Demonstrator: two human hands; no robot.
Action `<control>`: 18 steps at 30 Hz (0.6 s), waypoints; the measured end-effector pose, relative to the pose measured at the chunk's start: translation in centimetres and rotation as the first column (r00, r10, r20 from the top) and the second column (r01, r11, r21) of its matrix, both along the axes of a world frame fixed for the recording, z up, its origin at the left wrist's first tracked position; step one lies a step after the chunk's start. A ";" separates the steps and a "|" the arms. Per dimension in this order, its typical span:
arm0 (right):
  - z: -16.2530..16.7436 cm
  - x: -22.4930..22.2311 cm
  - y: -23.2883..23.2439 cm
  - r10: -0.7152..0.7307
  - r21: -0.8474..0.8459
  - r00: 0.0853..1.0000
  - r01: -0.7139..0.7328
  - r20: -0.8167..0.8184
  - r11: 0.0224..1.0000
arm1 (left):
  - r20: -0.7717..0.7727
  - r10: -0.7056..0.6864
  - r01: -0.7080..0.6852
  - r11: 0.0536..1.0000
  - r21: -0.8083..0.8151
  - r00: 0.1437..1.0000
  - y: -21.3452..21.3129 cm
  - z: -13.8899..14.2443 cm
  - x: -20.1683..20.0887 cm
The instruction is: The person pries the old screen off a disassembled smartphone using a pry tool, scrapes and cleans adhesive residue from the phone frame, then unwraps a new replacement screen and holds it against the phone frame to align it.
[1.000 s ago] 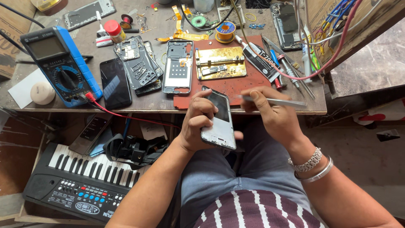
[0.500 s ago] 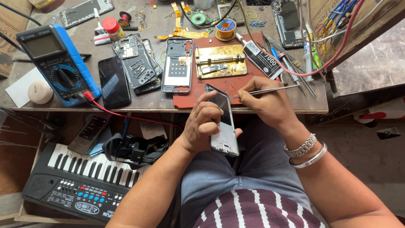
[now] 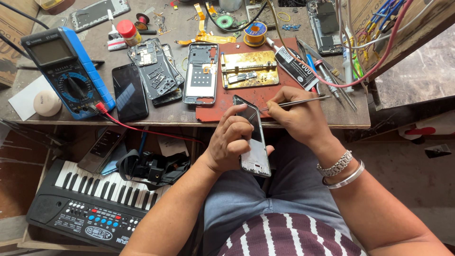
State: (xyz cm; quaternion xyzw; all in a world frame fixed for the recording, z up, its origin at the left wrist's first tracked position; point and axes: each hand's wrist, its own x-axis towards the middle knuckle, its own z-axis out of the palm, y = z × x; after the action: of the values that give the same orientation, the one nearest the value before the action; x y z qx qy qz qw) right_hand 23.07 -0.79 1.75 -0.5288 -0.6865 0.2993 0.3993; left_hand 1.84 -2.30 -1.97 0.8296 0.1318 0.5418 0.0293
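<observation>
Here the left hand (image 3: 232, 142) wraps its fingers tight around a phone (image 3: 253, 137) held over the lap, just in front of the table's edge. The phone's long side runs away from the person, tipped up toward the table (image 3: 189, 114). The right hand (image 3: 296, 118) sits just to the right, fingers pinched shut on thin metal tweezers (image 3: 294, 102). The tweezer tip touches the phone's upper edge. On the table lie a red mat (image 3: 251, 97), phone parts and a blue meter (image 3: 61, 66). A small keyboard (image 3: 90, 204) rests below.
</observation>
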 end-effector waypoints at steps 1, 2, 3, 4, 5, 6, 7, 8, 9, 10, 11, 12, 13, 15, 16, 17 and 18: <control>0.0 0.0 0.0 0.005 -0.018 0.999 -0.005 -0.036 1.000 | -0.001 0.002 -0.002 1.000 0.000 1.000 0.0 0.0 0.0; 0.0 0.1 0.1 0.008 -0.039 0.997 -0.011 -0.071 0.999 | -0.002 0.003 -0.003 1.000 -0.001 1.000 0.0 0.0 0.0; 0.0 0.1 0.1 0.011 -0.059 0.994 -0.017 -0.106 0.998 | -0.003 0.004 -0.004 1.000 -0.003 1.000 0.0 0.0 0.0; 0.0 0.2 0.1 0.008 -0.063 0.995 -0.014 -0.099 0.998 | -0.005 0.002 -0.002 1.000 -0.002 1.000 0.0 0.0 0.0; 0.0 0.2 0.1 0.003 -0.067 0.996 -0.009 -0.089 0.998 | -0.006 -0.001 0.001 1.000 -0.001 1.000 0.0 0.0 0.0; 0.0 0.3 0.1 -0.001 -0.072 0.997 -0.005 -0.080 0.997 | -0.006 -0.004 0.004 1.000 0.000 1.000 -0.1 0.0 0.0; 0.0 0.3 0.1 -0.008 -0.074 0.998 0.003 -0.064 0.997 | -0.008 -0.003 0.003 1.000 0.004 1.000 -0.1 0.0 0.0; 0.1 0.2 0.1 -0.013 -0.076 0.999 0.010 -0.048 0.997 | -0.010 -0.001 0.002 1.000 0.008 1.000 -0.1 0.0 0.0; 0.1 0.2 0.1 -0.018 -0.078 0.999 0.015 -0.033 0.997 | -0.012 0.001 -0.001 1.000 0.012 1.000 -0.1 0.0 0.0; 0.2 0.2 0.0 -0.014 -0.082 0.999 0.011 -0.037 0.997 | -0.014 0.006 -0.005 1.000 0.012 1.000 -0.1 0.0 0.0; 0.3 0.1 0.0 -0.011 -0.087 0.999 0.008 -0.040 0.996 | -0.017 0.009 -0.009 1.000 0.011 1.000 -0.1 0.0 0.0; 0.4 0.1 0.0 -0.009 -0.091 0.999 0.005 -0.044 0.996 | -0.020 0.012 -0.012 1.000 0.011 1.000 -0.1 0.0 0.1; 0.5 0.0 -0.1 -0.003 -0.076 1.000 0.001 -0.029 0.997 | -0.018 0.010 -0.010 1.000 0.011 1.000 -0.1 0.0 0.1; 0.8 -0.1 -0.2 0.008 -0.045 1.000 -0.008 0.002 0.999 | -0.016 0.006 -0.006 1.000 0.013 1.000 -0.1 -0.1 0.1; 0.9 -0.2 -0.3 0.015 -0.031 1.000 -0.014 0.013 0.999 | -0.015 0.004 -0.004 1.000 0.010 1.000 -0.1 -0.1 0.2; 1.0 -0.3 -0.4 0.022 -0.017 0.999 -0.021 0.023 1.000 | -0.014 0.002 -0.002 1.000 0.008 1.000 -0.1 -0.1 0.2; 1.1 -0.4 -0.6 0.028 -0.003 0.999 -0.028 0.034 1.000 | -0.014 0.000 0.000 1.000 0.005 1.000 -0.1 -0.2 0.2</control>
State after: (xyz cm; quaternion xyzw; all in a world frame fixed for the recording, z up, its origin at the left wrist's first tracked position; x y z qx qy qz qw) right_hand 22.71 -1.35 2.81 -0.5245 -0.7002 0.2968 0.3827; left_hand 2.00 -2.38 -2.14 0.8334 0.1309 0.5362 0.0264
